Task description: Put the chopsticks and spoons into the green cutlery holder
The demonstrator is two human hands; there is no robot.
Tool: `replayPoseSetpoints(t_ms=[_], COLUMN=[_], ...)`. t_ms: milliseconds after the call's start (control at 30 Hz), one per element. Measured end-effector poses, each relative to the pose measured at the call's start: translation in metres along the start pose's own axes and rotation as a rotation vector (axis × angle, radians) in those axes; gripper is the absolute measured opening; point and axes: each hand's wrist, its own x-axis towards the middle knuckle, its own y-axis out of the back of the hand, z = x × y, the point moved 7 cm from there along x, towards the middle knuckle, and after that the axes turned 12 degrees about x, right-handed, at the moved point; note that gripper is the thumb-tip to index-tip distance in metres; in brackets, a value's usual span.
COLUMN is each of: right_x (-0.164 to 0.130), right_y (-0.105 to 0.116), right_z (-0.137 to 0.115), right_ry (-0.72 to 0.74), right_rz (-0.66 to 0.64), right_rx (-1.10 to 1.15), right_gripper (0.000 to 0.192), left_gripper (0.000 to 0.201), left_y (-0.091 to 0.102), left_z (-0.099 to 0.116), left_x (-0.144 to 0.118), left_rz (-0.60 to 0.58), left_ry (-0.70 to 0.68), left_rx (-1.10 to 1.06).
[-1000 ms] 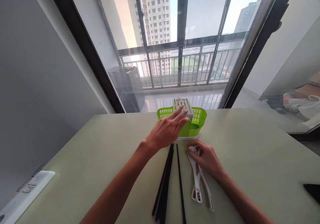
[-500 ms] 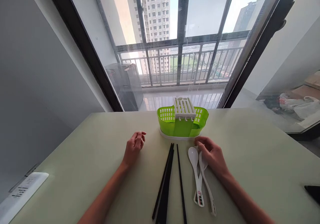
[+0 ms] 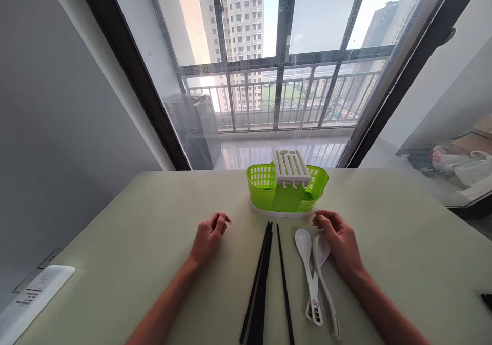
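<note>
A pale, smooth table (image 3: 134, 227) is set before a dark-framed window (image 3: 319, 17), through which a balcony railing (image 3: 292, 94) and tall buildings are seen. A long white object (image 3: 42, 296) is placed at the table's left edge.

One green basket (image 3: 292, 200) is stood at the far side, its long axis laid left to right, and it is topped by one white slotted rack (image 3: 291, 168). Three white spoons (image 3: 303, 240) are laid nearer, bowls pointed away, handles crossed. To their left, one black chopstick (image 3: 285, 278) is laid lengthwise beside a black bundle (image 3: 259, 288) of chopsticks that cannot be counted exactly.

The left hand (image 3: 209, 236) is loosely curled near the bundle; the right hand (image 3: 341, 238) is bent beside the spoons. Whether either is fully closed cannot be told.
</note>
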Motion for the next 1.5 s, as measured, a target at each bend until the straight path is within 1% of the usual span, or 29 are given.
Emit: replayPoseSetpoints(t_ms=[300,567,800,933,1033,1100,1200,1233,1300,1367,1400,1433,1500], right_x=[-0.002,-0.003,-0.008,-0.009,-0.011,-0.014,-0.022,-0.024,-0.025,-0.022,-0.019,-0.016,-0.009], right_y=[0.0,-0.002,-0.004,-0.003,-0.003,-0.007,-0.017,-0.02,-0.021,-0.021,-0.022,-0.025,-0.032], right_z=[-0.001,-0.001,-0.012,-0.018,-0.03,-0.044,-0.073,-0.084,-0.102,-0.115,-0.118,-0.118,-0.112], right_ry=[0.021,0.076,0.149,0.172,0.222,0.287,0.429,0.479,0.557,0.591,0.597,0.599,0.602], right_rz=[0.017,-0.023,-0.031,-0.004,-0.014,-0.06,-0.137,-0.13,-0.061,0.015,0.024,0.009,-0.066], right_rx=[-0.031,-0.015,-0.08,-0.096,-0.129,-0.18,-0.345,-0.41,-0.522,-0.621,-0.679,-0.744,-0.871], right_gripper=[0.037,0.019,0.02,0.021,0.022,0.023,0.022,0.018,0.012,0.029,0.038,0.043,0.044], left_gripper=[0.046,0.044,0.046,0.045,0.046,0.046,0.047,0.047,0.048,0.048,0.048,0.049,0.049], left_y=[-0.001,-0.002,-0.003,-0.003,-0.003,-0.003,-0.003,-0.003,-0.003,-0.004,-0.004,-0.005,-0.006], left_z=[0.002,0.001,0.001,0.002,0.003,0.004,0.005,0.005,0.004,0.003,0.002,0.002,0.001], left_x=[-0.003,-0.004,-0.004,-0.005,-0.005,-0.005,-0.005,-0.005,-0.005,-0.006,-0.006,-0.006,-0.006], left_rz=[-0.001,-0.01,-0.022,-0.021,-0.022,-0.022,-0.022,-0.022,-0.022,-0.02,-0.02,-0.02,-0.023], left_ry=[0.007,0.001,0.002,0.001,0.0,0.001,-0.008,-0.012,-0.017,-0.028,-0.035,-0.042,-0.054], left_rx=[0.025,0.035,0.035,0.037,0.041,0.048,0.059,0.063,0.077,0.104,0.118,0.131,0.149])
